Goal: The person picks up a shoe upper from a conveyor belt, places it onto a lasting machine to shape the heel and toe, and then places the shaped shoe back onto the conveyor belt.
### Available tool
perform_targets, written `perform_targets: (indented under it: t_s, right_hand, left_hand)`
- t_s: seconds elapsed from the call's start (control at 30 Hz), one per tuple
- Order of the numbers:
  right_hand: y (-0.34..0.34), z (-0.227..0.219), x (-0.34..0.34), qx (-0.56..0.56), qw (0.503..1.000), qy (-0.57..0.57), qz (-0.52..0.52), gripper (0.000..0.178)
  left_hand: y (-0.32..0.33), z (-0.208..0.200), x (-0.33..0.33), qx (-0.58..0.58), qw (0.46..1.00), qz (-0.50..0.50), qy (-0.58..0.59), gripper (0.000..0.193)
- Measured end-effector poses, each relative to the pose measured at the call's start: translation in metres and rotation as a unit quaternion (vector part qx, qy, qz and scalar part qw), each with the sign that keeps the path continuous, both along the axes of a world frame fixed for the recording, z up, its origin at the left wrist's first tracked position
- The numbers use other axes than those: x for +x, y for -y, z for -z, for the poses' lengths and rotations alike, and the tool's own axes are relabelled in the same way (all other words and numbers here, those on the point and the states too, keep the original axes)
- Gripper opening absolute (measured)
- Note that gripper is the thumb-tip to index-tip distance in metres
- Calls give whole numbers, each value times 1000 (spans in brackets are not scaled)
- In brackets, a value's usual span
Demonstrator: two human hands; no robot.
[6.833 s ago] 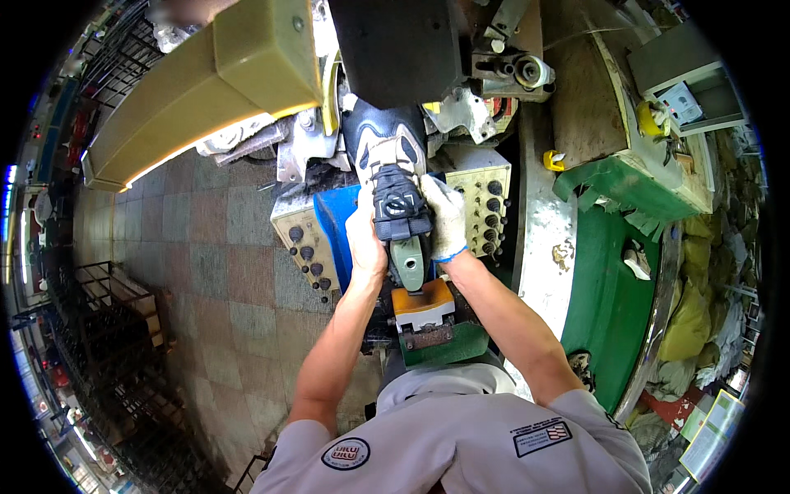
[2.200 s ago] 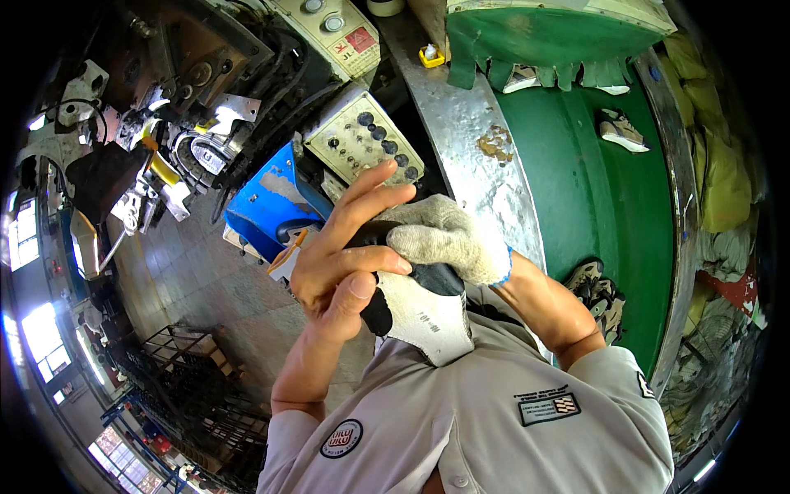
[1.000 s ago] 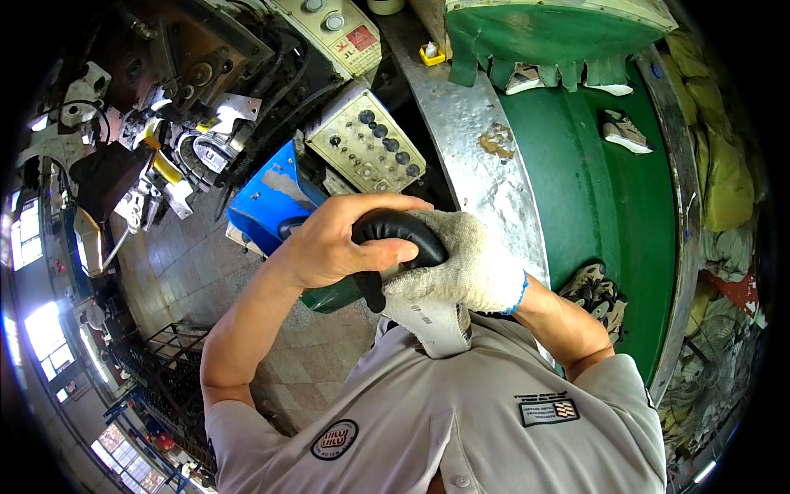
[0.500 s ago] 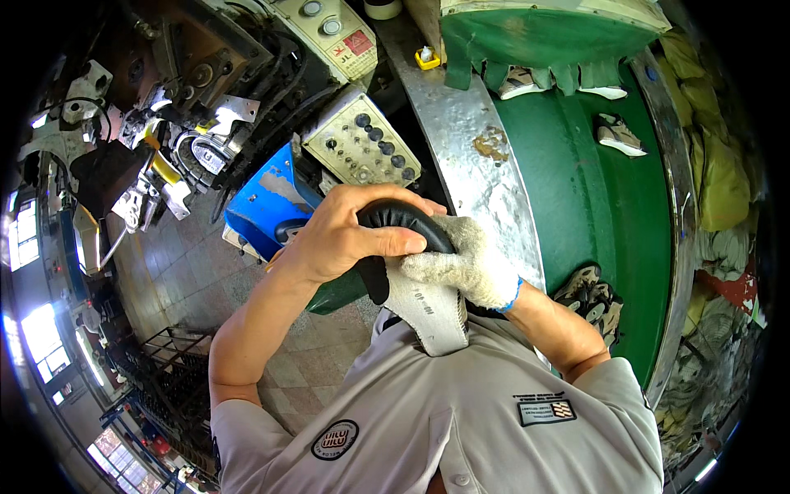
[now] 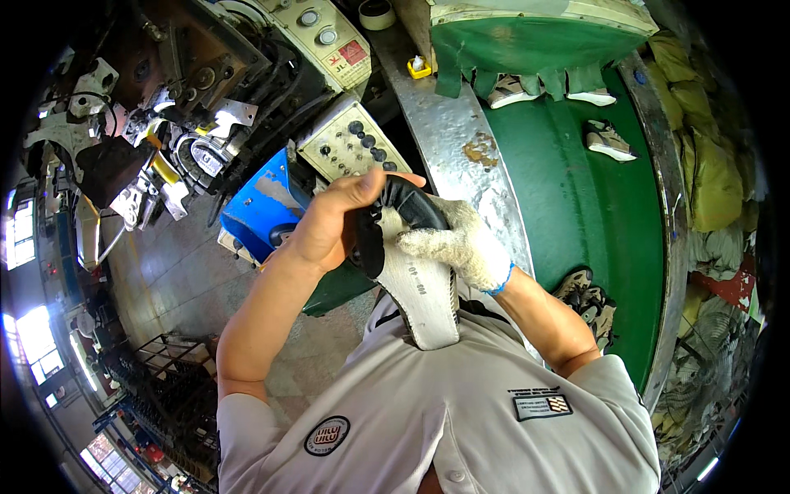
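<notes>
Close to my body I hold a shoe upper (image 5: 421, 288), its pale, stitched underside facing up and one end against my shirt. Shiny black material (image 5: 411, 202) wraps its far end. My bare left hand (image 5: 329, 218) grips that black end from the left, thumb near the top and fingers mostly hidden behind. On the opposite side, my right hand (image 5: 467, 245) wears a whitish knitted glove with a blue cuff edge. Its thumb presses on the pale underside while the other fingers go round the black edge, partly out of sight.
A green conveyor (image 5: 568, 214) with a metal edge (image 5: 473, 156) runs along the right, carrying several shoes (image 5: 611, 140). Ahead stand a control box with black knobs (image 5: 350, 140) and a blue metal guard (image 5: 267, 206). Machinery (image 5: 177, 148) fills the far left.
My left thumb has moved from across the black end toward its top left, uncovering more of the underside. The shoe upper has tilted slightly and shifted a little left. My right hand keeps its hold.
</notes>
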State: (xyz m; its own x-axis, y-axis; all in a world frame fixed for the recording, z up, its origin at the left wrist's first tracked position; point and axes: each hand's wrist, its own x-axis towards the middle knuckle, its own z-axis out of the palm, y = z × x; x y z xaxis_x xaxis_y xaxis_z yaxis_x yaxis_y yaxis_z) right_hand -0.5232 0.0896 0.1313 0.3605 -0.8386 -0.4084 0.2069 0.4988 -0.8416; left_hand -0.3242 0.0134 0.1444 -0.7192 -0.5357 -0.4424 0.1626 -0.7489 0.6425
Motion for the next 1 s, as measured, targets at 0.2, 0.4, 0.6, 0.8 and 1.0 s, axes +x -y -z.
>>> perform_targets:
  t_s: [0.2, 0.4, 0.6, 0.8, 1.0]
  right_hand:
    - [-9, 5, -3, -21, 999, -10, 26, 56]
    - [-13, 6, -3, 29, 992, 101, 73, 52]
    - [-13, -10, -12, 31, 994, 74, 68, 48]
    - [-14, -4, -13, 3, 997, 24, 67, 57]
    - [-19, 11, -24, -28, 994, 81, 72, 69]
  left_hand:
    - [3, -3, -8, -154, 981, 42, 110, 27]
    - [1, -7, -12, -234, 961, 62, 136, 23]
    - [-1, -12, -24, -178, 975, 51, 123, 24]
    - [-2, -8, -30, -164, 979, 36, 119, 29]
    - [-4, -3, -33, -170, 984, 18, 42, 48]
